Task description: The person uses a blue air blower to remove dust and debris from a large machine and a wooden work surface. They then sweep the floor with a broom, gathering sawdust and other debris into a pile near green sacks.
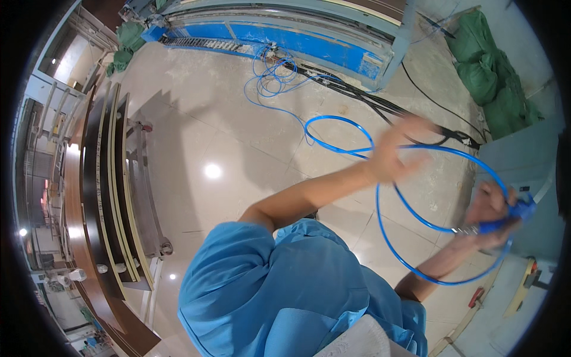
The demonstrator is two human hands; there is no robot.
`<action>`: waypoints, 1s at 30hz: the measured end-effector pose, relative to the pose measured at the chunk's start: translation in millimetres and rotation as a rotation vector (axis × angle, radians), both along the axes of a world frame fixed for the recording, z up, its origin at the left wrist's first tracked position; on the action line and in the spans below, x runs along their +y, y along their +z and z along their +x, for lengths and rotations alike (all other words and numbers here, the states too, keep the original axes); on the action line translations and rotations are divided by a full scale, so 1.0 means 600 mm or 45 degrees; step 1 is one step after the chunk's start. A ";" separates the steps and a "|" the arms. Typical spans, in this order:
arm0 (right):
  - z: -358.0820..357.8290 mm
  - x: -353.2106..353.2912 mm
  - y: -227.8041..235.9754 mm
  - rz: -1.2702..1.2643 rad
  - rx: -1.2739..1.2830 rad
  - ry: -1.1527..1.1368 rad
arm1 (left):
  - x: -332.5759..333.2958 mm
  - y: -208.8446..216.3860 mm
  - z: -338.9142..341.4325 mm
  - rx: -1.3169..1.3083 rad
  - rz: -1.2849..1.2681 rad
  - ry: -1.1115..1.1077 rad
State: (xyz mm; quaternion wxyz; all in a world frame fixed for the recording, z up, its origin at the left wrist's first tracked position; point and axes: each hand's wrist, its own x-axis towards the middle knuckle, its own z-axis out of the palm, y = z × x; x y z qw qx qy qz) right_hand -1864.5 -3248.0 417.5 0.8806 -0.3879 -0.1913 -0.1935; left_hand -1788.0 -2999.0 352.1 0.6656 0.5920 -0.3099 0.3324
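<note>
In my right hand (489, 205), off to the right, is a blue air blow gun (522, 208), with the fingers wrapped round it. A metal spring-like sleeve shows by the hose's end at this hand. The bright blue air hose (443, 278) hangs in wide loops between my two hands. My left hand (392, 152) is raised near the middle and smeared by motion. Its fingers and thumb look apart, and the hose passes at the gap between them; the contact is too blurred to make out.
A blue and grey machine (285, 44) stands along the far side. Black cables (357, 95) and thin blue tubing (276, 80) lie on the tiled floor. Green sacks (488, 71) lean at the far right. Boards (104, 178) stand on edge on a rack at left.
</note>
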 end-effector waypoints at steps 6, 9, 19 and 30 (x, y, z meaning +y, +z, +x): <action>0.078 -0.083 0.132 -0.842 -0.039 -0.621 | 0.122 -0.153 0.130 0.653 1.002 -0.583; 0.118 -0.089 0.144 -1.095 0.183 -0.788 | 0.137 -0.187 0.126 0.484 0.616 -0.703; 0.290 -0.117 0.164 -1.742 0.872 -0.878 | 0.187 -0.355 0.393 1.398 0.565 -0.766; 0.614 -0.157 0.188 -2.262 1.450 -0.518 | 0.511 -0.780 0.384 1.797 2.170 0.022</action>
